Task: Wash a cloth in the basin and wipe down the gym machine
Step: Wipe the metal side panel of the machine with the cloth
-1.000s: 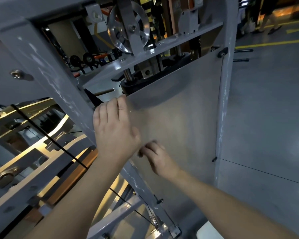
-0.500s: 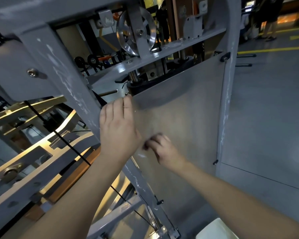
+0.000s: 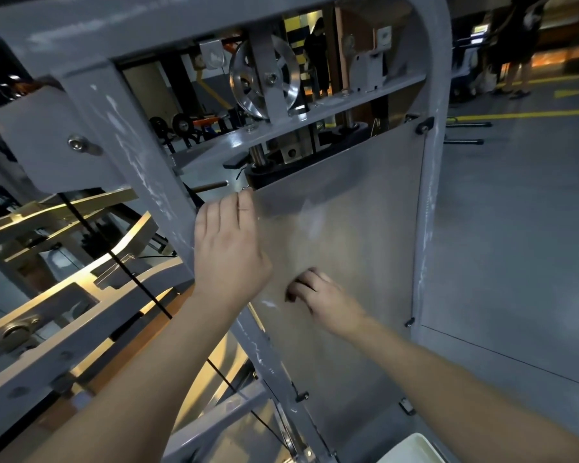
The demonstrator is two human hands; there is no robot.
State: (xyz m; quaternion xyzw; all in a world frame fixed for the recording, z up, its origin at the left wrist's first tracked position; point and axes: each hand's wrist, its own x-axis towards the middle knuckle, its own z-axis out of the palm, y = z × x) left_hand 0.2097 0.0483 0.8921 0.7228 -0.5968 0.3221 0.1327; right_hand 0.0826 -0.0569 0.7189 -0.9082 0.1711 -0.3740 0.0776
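**Both hands on the side panel, cloth not visible**

The left hand (image 3: pixel 229 248) lies flat with straight fingers along the left edge of the gym machine's pale side panel (image 3: pixel 348 245), its fingertips reaching up to the panel's top left corner, just under the black block there. The right hand (image 3: pixel 318 295) sits lower and nearer the panel's middle, close beside the left wrist, its fingers curled under against the panel surface. Whether those fingers pinch anything cannot be told: no cloth shows in either hand, and if one is bunched under the right hand it is fully hidden.

The panel runs long from top to bottom, between the slanted grey post (image 3: pixel 141 168) on its left and the upright post (image 3: pixel 428 212) on its right. Most of its face lies to the right of and below both hands, so the right hand looks the better placed to sweep it.

Above the panel a crossbar carries a metal pulley wheel (image 3: pixel 264 81). A white corner of what may be the basin (image 3: pixel 411 449) is cut off at the bottom edge of the view; its contents cannot be seen.
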